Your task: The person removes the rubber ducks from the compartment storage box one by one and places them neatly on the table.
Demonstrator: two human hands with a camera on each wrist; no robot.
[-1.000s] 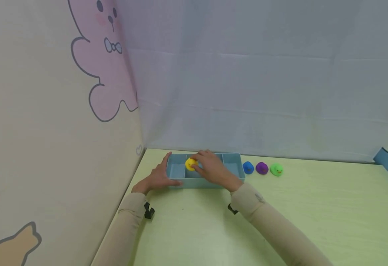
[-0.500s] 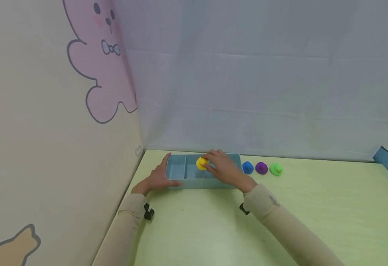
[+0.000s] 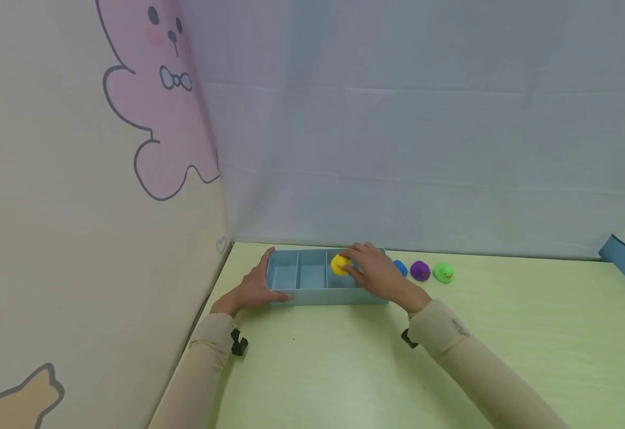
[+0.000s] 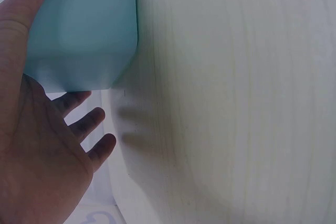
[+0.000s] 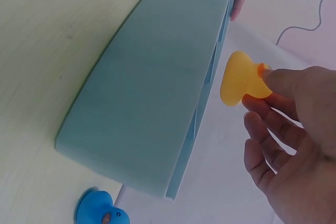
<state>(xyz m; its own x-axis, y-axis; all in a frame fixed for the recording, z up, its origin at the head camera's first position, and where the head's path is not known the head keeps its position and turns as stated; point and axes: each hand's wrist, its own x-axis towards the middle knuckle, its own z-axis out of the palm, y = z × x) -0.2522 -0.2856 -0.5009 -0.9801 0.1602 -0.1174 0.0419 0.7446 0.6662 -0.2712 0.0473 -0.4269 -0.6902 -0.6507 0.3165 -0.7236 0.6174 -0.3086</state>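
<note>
A light blue divided box (image 3: pixel 312 297) stands on the table near the back wall. My left hand (image 3: pixel 253 290) grips its left end, the thumb along the front wall; in the left wrist view several fingers stand clear of the box. My right hand (image 3: pixel 379 273) pinches a yellow rubber duck (image 3: pixel 340 264) by its head between thumb and fingertips. The right wrist view shows the duck (image 5: pixel 239 80) held above the box's rim, apart from it. In the head view it appears over the third compartment from the left. The hand hides the box's right end.
Right of the box, a blue rubber duck (image 3: pixel 400 267), partly hidden by the right hand, sits in a row with a purple duck (image 3: pixel 420 271) and a green duck (image 3: pixel 444 273). A curtained wall (image 3: pixel 425 149) rises behind, another wall (image 3: pixel 103 268) at left.
My right hand has carried the yellow duck rightward, from over the second compartment to over the third. The left hand stays at the box's left end.
</note>
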